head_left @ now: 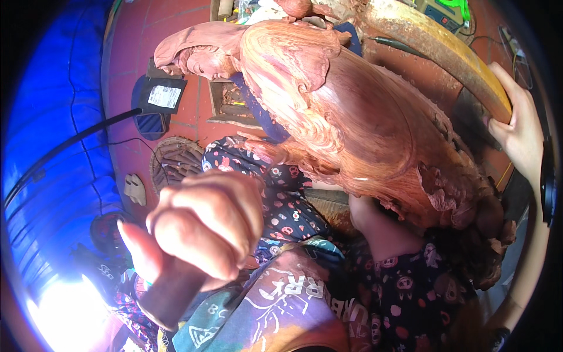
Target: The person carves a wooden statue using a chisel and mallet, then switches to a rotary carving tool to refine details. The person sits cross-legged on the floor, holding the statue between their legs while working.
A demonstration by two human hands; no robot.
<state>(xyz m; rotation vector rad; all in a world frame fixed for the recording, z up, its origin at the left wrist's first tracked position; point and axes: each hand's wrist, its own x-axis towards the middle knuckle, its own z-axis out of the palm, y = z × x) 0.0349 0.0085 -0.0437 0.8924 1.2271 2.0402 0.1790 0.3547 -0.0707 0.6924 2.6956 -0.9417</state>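
Note:
Raised close to the camera, my left hand [205, 226] is closed in a fist around a dark brown, handle-like tool [173, 290]. One end sticks out below the fist; the rest is hidden. At the far right, my right hand [522, 126] grips the edge of a curved, yellowish wooden piece [446, 50], thumb on the near side. Between my hands lies a large reddish wood carving [352, 117] of a robed, veiled figure. Its head points to the left and its base toward the lower right, over my patterned trousers [293, 205].
A dark phone [151, 124] lies on the tiled floor [129, 53] beside a dark pouch with a white label [164, 97]. A round basket [170, 161] holds several slim tools. Blue sheeting [41, 117] hangs at left, near a bright lamp [67, 314]. A green-topped device [443, 12] stands at the back right.

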